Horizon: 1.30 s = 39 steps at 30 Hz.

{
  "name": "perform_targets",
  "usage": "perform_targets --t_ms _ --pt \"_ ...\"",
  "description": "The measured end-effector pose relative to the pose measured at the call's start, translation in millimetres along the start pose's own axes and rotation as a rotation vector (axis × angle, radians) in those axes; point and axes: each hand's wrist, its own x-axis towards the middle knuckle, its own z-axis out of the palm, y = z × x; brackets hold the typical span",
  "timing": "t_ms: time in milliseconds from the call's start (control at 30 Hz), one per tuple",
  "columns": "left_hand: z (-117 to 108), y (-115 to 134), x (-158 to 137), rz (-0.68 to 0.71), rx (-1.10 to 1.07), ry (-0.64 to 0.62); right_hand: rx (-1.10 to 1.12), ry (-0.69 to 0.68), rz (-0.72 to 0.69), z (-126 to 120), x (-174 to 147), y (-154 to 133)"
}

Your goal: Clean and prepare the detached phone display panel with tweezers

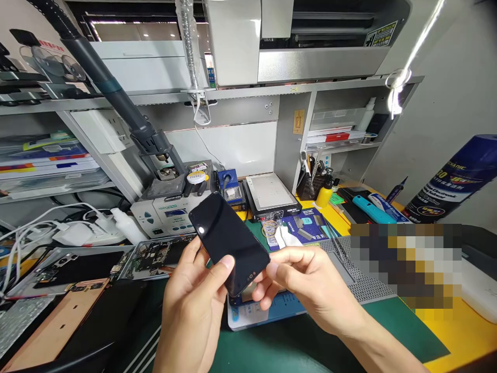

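A black smartphone (229,241) is held tilted above the bench, its dark glossy face toward me. My left hand (196,298) is closed on its left and lower edge, the thumb lying on the glass. At the lower right corner, my right hand (301,274) pinches the phone with thumb and index finger, the other fingers curled below. The phone's far side is hidden. Beneath the hands lies a blue and white repair mat (267,317), partly covered by them. A crumpled white tissue (286,237) sits just beyond the right hand.
Opened device parts (155,259) and a copper-coloured panel (58,326) lie at left. Behind stand a grey control unit (166,210), a flat heating plate (272,194) and a mesh tool holder (309,186). A large blue spray can (452,178) leans at right. A jointed dark tube (116,93) hangs upper left.
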Motion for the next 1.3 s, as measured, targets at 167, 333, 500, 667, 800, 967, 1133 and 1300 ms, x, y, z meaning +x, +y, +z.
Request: perform_targets --t_ms 167,333,500,667,800,967,1133,1300 --pt "-0.4 3.1 2.3 -0.051 0.013 0.025 -0.031 -0.011 0.06 -2.3 -0.9 -2.5" --pt "-1.6 5.1 4.6 -0.072 0.038 -0.002 0.03 -0.033 0.163 -3.8 1.4 -3.5" --pt "-4.6 4.7 4.4 -0.088 0.049 -0.02 0.094 -0.066 0.198 -4.8 2.0 -1.6" --pt "-4.7 3.6 6.7 -0.106 0.085 -0.023 0.123 -0.054 0.239 -3.6 3.1 -3.6" --pt "-4.0 4.2 8.2 -0.108 0.083 -0.034 0.156 -0.06 0.271 -4.3 3.9 -3.8" --pt "-4.6 4.2 7.4 -0.094 0.098 -0.053 0.202 -0.072 0.283 -6.0 4.7 -1.9" --pt "-4.1 4.9 3.9 -0.076 0.106 -0.056 0.226 -0.074 0.294 -5.0 5.3 -2.3" --pt "-0.1 9.5 1.6 -0.029 0.128 -0.084 0.207 -0.092 0.305 -4.2 5.7 -4.9"
